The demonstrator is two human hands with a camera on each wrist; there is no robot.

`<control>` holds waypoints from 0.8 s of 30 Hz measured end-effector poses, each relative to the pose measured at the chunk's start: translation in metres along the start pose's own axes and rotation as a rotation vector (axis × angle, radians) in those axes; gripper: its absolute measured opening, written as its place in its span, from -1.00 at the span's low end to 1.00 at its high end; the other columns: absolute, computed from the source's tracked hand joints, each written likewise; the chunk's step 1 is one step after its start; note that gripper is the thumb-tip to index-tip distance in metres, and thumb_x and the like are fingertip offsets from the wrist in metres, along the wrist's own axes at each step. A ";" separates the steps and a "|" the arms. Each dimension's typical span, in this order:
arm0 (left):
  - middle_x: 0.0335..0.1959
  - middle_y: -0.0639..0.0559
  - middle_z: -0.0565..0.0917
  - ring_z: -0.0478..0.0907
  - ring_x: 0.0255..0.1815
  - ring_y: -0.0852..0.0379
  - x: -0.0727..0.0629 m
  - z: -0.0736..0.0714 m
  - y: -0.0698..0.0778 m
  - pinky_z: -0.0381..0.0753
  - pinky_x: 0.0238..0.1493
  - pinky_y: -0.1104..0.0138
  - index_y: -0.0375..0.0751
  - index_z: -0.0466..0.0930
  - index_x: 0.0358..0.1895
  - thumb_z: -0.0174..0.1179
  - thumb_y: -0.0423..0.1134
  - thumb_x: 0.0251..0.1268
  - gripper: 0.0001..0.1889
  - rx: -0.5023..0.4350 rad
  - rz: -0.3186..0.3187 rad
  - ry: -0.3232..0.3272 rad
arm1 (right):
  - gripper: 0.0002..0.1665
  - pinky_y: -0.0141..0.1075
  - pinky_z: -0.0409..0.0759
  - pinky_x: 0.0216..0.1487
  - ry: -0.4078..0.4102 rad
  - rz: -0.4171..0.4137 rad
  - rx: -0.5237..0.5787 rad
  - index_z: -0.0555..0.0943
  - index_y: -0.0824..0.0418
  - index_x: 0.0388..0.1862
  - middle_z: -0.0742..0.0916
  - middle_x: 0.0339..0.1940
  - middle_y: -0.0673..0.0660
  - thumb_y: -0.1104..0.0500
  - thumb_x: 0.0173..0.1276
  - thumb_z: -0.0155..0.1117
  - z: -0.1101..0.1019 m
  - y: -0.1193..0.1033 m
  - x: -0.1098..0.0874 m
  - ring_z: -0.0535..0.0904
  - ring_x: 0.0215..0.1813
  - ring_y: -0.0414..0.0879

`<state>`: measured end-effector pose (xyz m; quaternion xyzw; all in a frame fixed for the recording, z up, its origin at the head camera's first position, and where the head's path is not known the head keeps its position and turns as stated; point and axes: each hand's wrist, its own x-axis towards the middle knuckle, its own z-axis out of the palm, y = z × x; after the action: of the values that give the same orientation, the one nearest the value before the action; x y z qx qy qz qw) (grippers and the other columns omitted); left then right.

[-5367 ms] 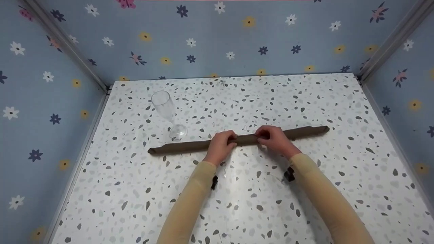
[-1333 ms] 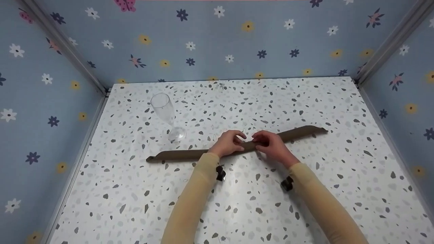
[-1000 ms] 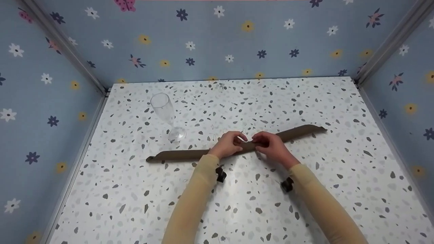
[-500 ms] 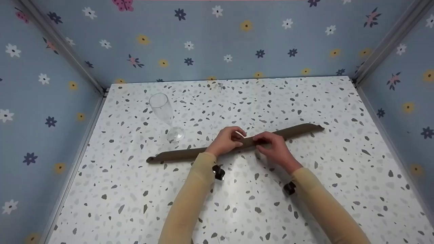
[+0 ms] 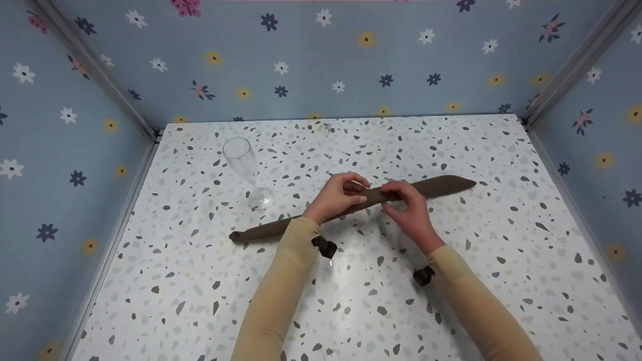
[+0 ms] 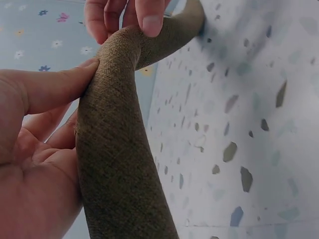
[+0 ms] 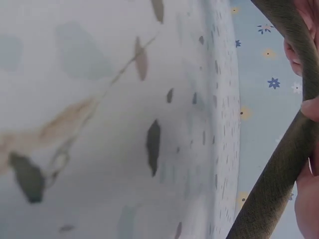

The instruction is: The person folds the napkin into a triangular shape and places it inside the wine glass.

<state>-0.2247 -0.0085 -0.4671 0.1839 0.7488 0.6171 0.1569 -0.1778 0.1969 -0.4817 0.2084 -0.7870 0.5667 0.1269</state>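
Note:
A brown cloth [image 5: 446,186], rolled into a long tube with pointed ends, runs slantwise across the speckled table. My left hand [image 5: 335,198] pinches the roll just left of its middle. Close beside it, my right hand [image 5: 412,214] pinches the roll between thumb and fingers. Seen from the left wrist, the rolled cloth [image 6: 117,134] bends at the fingers and its middle is raised. The right wrist view has the roll [image 7: 279,179] at its right edge, bent where the right thumb presses it. In the head view the left hand covers part of the roll.
A clear champagne flute [image 5: 244,163] stands at the back left, beyond the roll's left half. Blue flowered panels [image 5: 321,65] close off the back and both sides of the speckled table [image 5: 351,311].
Both hands have moved up and slightly away, lifting the middle of the roll. Its left end has slid right, and its slant is steeper. The glass stays in place.

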 end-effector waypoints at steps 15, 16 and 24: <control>-0.02 -0.32 0.62 0.57 0.02 -0.12 -0.008 0.000 0.030 0.53 0.04 0.27 -0.46 0.54 0.04 0.27 -0.49 0.18 -0.66 -0.122 0.107 0.052 | -0.71 -0.18 0.56 -0.08 0.153 0.052 0.130 0.60 0.46 -0.08 0.65 -0.12 0.31 0.50 0.18 0.29 -0.001 -0.014 0.017 0.59 -0.11 0.04; -0.02 -0.34 0.61 0.56 0.03 -0.14 -0.010 0.000 0.035 0.53 0.05 0.26 -0.48 0.53 0.05 0.26 -0.50 0.19 -0.66 -0.123 0.113 0.053 | -0.72 -0.17 0.56 -0.08 0.157 0.030 0.117 0.60 0.46 -0.09 0.64 -0.12 0.31 0.51 0.18 0.29 -0.001 -0.016 0.017 0.59 -0.11 0.04; -0.04 -0.34 0.61 0.57 0.02 -0.12 -0.018 0.003 0.061 0.53 0.07 0.23 -0.51 0.52 0.02 0.26 -0.52 0.18 -0.68 -0.164 0.168 0.124 | -0.74 -0.15 0.58 -0.01 0.197 -0.078 0.051 0.64 0.45 -0.12 0.61 -0.08 0.30 0.53 0.18 0.28 -0.001 -0.029 0.024 0.58 -0.06 0.01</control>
<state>-0.2022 -0.0041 -0.4075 0.1940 0.6862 0.6973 0.0728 -0.1856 0.1853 -0.4466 0.1853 -0.7473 0.5989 0.2201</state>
